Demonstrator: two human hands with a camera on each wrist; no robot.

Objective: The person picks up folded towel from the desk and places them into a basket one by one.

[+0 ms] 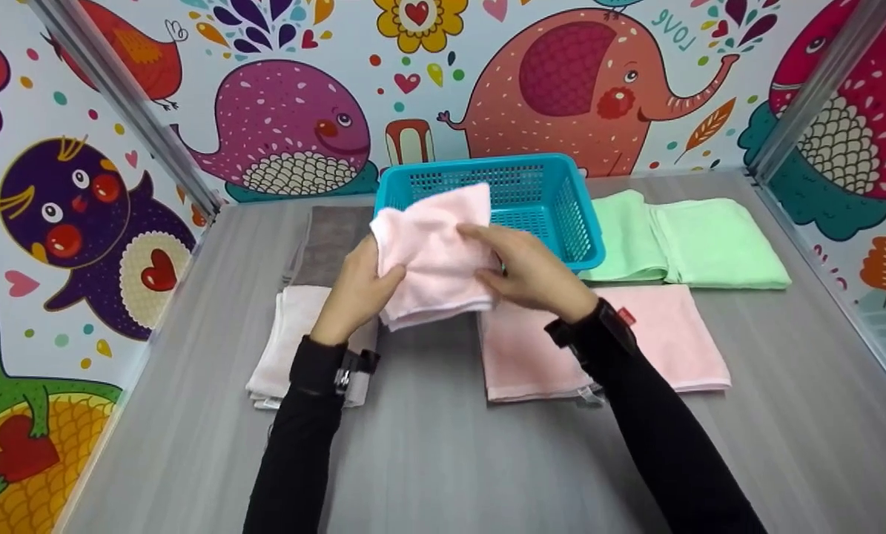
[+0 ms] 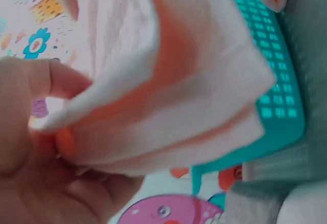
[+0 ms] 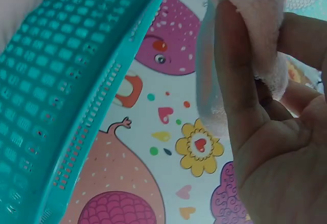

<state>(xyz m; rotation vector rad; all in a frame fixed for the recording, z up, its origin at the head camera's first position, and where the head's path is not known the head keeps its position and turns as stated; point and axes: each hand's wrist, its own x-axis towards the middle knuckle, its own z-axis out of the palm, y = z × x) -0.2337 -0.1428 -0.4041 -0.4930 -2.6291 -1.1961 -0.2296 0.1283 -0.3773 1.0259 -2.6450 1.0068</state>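
Observation:
A folded pale pink towel [image 1: 435, 259] is held up between both hands in front of the teal basket [image 1: 591, 222]. My left hand [image 1: 357, 285] grips its left edge, the thumb on the near face and the other fingers behind. In the left wrist view, several layers of the towel [image 2: 204, 96] fan apart beyond the left hand [image 2: 46, 147]. On the opposite edge, my right hand [image 1: 535, 271] pinches the cloth between thumb and fingers. The right wrist view shows the right hand [image 3: 276, 142] with a bunched part of the towel [image 3: 260, 9] between its fingers.
Folded light green towels [image 1: 724, 241] lie right of the basket. Pink towels [image 1: 672, 341] lie partly under the right forearm. At left, a grey-brown towel [image 1: 335, 237] lies behind a whitish one [image 1: 287, 334]. Printed walls [image 1: 428, 89] enclose the grey table [image 1: 428, 445].

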